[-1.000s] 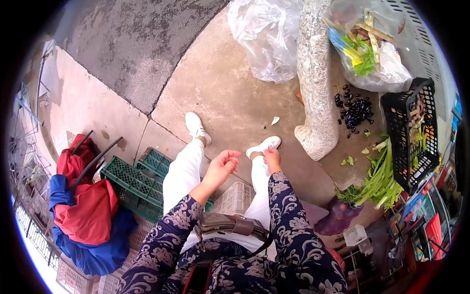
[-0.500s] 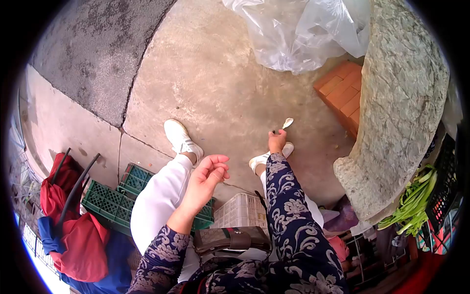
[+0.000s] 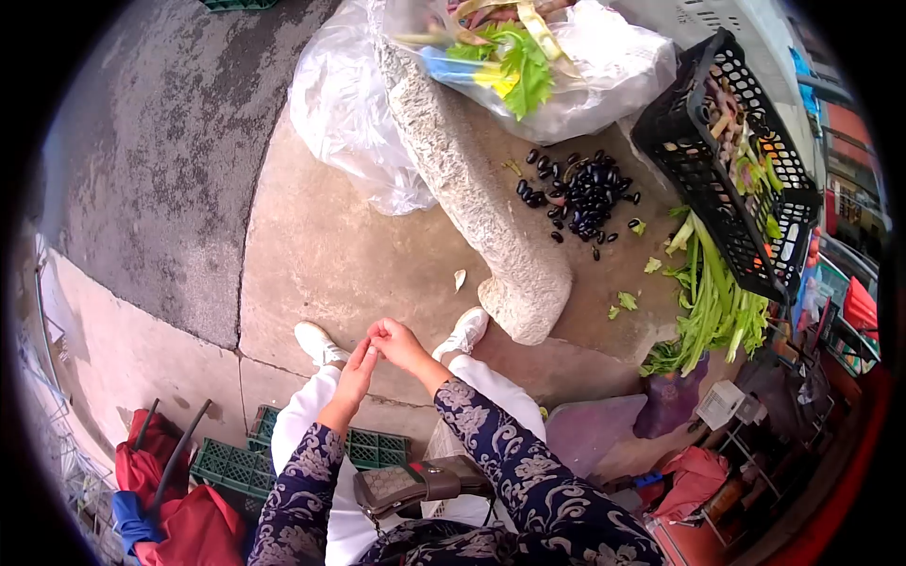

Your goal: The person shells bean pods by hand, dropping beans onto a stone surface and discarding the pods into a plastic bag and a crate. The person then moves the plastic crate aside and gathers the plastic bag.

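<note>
My left hand (image 3: 355, 374) and my right hand (image 3: 399, 344) meet in front of my legs, over the concrete floor. The right fingertips pinch against the left fingertips. Both hands are closed, and whatever lies between the fingers is hidden or too small to name. Beyond the hands, a small pale scrap (image 3: 460, 280) lies on the floor near my right white shoe (image 3: 465, 332). A brown patterned bag (image 3: 415, 486) hangs at my waist, below the hands.
Ahead right stands a rough stone block (image 3: 514, 245). Past it are scattered black oval fruits (image 3: 590, 198), a plastic bag of vegetable scraps (image 3: 604, 75), a tilted black crate (image 3: 698, 156) and leafy green stalks (image 3: 713, 292). Green crates (image 3: 231, 469) and red cloth (image 3: 193, 533) sit at left.
My right hand has drawn back from its forward reach, where it pinched something small and dark, to meet my left hand. My view has turned right, bringing the black fruits and crate into sight.
</note>
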Motion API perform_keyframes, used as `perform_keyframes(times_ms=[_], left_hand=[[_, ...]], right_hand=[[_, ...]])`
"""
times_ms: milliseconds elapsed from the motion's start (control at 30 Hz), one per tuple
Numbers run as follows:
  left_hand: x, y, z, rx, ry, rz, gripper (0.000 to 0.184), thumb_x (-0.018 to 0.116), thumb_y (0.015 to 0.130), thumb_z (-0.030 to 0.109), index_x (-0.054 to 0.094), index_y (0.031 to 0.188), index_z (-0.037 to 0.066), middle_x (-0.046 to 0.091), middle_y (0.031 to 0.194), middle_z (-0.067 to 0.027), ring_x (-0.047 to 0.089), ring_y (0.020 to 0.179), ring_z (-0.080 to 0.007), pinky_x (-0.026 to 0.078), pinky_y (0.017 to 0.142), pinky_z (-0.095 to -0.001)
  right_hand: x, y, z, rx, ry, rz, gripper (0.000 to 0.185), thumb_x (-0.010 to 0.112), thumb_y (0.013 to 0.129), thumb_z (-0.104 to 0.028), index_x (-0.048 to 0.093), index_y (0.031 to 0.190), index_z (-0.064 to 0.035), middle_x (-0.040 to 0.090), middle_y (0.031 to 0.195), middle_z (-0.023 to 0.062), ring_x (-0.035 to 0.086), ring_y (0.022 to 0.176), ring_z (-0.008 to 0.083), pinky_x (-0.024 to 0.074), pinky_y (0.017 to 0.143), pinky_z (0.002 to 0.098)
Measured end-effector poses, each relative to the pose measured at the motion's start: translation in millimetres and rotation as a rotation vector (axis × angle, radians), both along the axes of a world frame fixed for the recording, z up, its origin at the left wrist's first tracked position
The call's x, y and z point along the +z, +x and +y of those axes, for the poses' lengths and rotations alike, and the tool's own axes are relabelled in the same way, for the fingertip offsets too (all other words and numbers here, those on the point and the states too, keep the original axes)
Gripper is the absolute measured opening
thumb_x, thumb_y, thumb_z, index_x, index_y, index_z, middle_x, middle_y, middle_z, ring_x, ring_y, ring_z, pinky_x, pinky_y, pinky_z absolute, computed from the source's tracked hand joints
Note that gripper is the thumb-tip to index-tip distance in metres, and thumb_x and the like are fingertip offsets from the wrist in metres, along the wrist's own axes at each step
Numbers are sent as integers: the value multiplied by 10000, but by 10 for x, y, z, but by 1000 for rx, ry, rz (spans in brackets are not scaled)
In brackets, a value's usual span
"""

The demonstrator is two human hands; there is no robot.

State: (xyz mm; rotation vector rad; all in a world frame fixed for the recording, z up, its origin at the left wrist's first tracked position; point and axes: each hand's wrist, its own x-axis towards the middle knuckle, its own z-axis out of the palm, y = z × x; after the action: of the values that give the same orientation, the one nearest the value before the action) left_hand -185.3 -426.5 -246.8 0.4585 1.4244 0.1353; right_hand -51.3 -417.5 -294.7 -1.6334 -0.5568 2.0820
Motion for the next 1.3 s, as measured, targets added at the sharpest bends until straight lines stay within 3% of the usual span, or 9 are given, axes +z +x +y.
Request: perform_keyframes(times_ms=[200,333,400,533,600,733,967,1167,1300], left_hand=[[1729,980,831,35,104,-353,454,401,954,313,367,1325,54,522,1175,-77,522,1056,-158,426,886,-304],[2092,1816,1277,7,277,-333,376,421,949,212,417,1268,14,562,1096,-96,567,971,-159,474,835,-301],[2154,2134,1455,70,288,-276,336,439,939,167,453,1226,-7,589,1037,-101,593,912,-154,495,792,-279],[2033,2496,1862,-83,504,20,216,606,829,147,600,1003,19,644,848,-65,614,700,-103,490,606,-226],[1760,2520,2010,-336,636,173,204,635,778,143,621,958,48,640,820,-91,624,699,-175,497,635,-280],[1670,2666,2318,-683,992,390,214,652,731,161,629,918,60,626,797,-143,608,747,-288,487,704,-364],[1259,3052,2687,-703,908,471,157,621,780,203,606,871,77,625,745,-149,605,703,-341,486,643,-415],[1218,2963,2887,-1061,1053,538,178,625,767,222,628,865,74,634,736,-134,611,691,-322,484,635,-409],[1292,2942,2952,-1030,1073,432,141,630,756,203,638,817,76,628,739,-140,605,726,-332,474,655,-428]], right_hand=[[2044,1035,580,-378,89,81,119,472,850,4,555,931,-16,589,832,36,563,721,108,484,638,242],[2545,1676,966,-428,250,-110,160,462,841,-10,559,969,-15,589,854,49,579,724,125,511,660,266],[2825,2010,1148,-525,245,113,223,450,845,-1,539,1049,-15,585,947,56,599,793,138,501,711,261],[2510,2581,1251,-479,441,-388,178,499,856,-42,577,1013,-15,614,898,43,592,739,116,482,646,237],[2028,2945,1161,-494,326,-696,148,551,841,-86,596,968,-25,632,844,41,592,727,113,480,641,241],[1859,3340,1182,-440,318,-1119,283,680,743,-137,563,985,-48,602,828,90,574,774,253,472,698,349],[1554,3487,1274,-332,309,-1264,167,677,744,-149,565,825,-55,578,789,108,564,723,292,456,644,393],[1882,3272,1371,-553,107,-1046,115,669,753,-109,585,783,-37,596,699,72,570,621,190,469,597,303],[2010,2934,1400,-582,173,-938,124,678,746,-101,586,786,-29,604,707,62,564,600,154,469,583,279]])
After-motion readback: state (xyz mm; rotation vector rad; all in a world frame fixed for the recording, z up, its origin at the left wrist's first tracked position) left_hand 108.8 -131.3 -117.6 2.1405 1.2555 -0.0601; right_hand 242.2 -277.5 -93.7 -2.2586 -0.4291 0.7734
